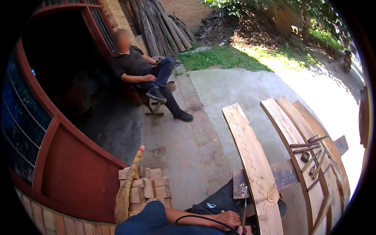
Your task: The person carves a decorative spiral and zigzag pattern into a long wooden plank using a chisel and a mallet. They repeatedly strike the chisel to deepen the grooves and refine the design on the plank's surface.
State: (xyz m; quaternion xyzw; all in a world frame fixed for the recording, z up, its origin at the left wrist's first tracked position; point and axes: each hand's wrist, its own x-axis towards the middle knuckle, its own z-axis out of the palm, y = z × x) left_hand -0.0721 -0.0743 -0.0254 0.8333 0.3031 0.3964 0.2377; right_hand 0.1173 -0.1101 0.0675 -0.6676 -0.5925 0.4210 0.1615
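A carving chisel with a metal blade and a wooden handle points away from me, beside the left edge of a long pale plank. My left hand is closed, its curled fingers against the chisel's handle. Only part of my right hand shows at the lower edge, closed round the handle's near end. The plank bears a zigzag line along its length and a carved spiral near me. A dark board lies crosswise under it, with wood shavings by the chisel's tip.
More planks lie to the right, with several carving tools on them. A straw broom leans against stacked bricks on the left. A seated person is by the red-framed doorway. A black cord crosses my left wrist.
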